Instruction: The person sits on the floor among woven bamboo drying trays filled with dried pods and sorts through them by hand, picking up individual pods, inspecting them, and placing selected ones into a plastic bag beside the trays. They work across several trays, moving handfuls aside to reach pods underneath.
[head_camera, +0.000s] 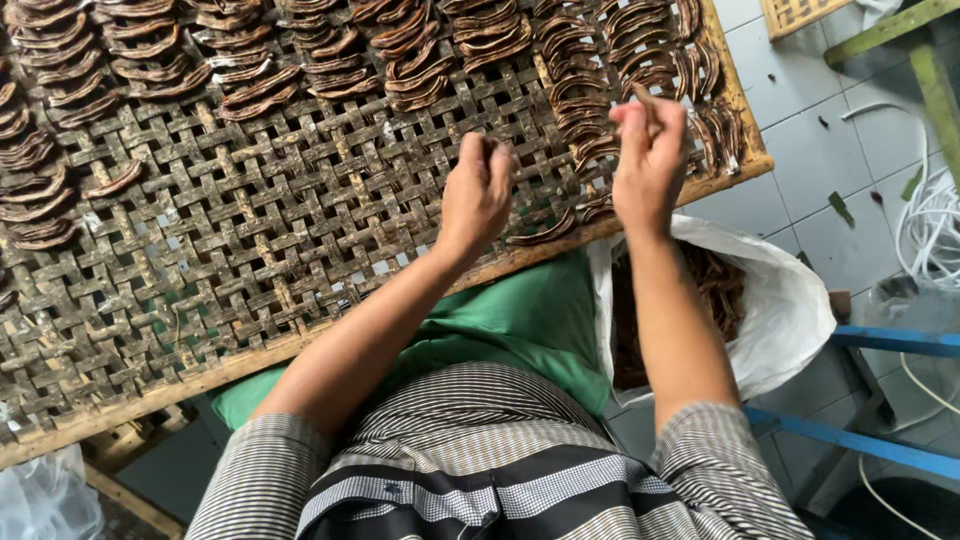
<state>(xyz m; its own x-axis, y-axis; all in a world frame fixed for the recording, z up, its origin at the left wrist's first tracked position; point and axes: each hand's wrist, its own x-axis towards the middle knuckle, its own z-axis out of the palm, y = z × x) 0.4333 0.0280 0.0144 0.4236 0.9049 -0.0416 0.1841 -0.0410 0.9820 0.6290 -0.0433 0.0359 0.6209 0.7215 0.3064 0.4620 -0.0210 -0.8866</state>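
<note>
A large woven bamboo tray (270, 240) lies in front of me, with rows of curved brown strips (250, 85) laid along its far part. My left hand (476, 195) hovers over the tray's near right area, its fingers curled closed; whether it holds anything is hidden. My right hand (650, 160) is raised near the tray's right edge and pinches one thin brown strip (641, 98) between its fingertips. A single loose strip (545, 232) lies on the tray edge between my hands.
A white plastic bag (790, 300) holding more brown strips sits at my right, below the tray. Green cloth (530, 320) covers my lap. Blue bars (890, 342), white cables (930, 230) and a tiled floor (820, 160) lie to the right.
</note>
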